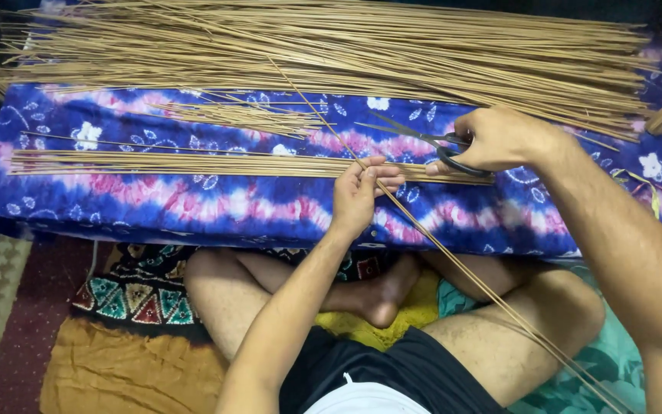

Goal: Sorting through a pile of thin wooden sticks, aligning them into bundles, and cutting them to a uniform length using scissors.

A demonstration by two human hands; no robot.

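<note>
While a big heap of thin sticks (331,46) filled the top of the frame, a blue and pink tie-dyed cloth (193,203) stretched across the middle, carrying a smaller flat bundle of sticks (162,162) at centre left. Below it, the person sat cross-legged on patterned mats (128,295). One long stick (453,261) ran diagonally from the upper centre down to the lower right corner, passing over the right thigh. At the frame's centre, the left hand (358,195) pinched this stick between thumb and fingertips. Just to its right and slightly higher, the right hand (499,138) was closed through the handles of scissors (423,139), blades parted and pointing left, near the stick above the pinch.
</note>
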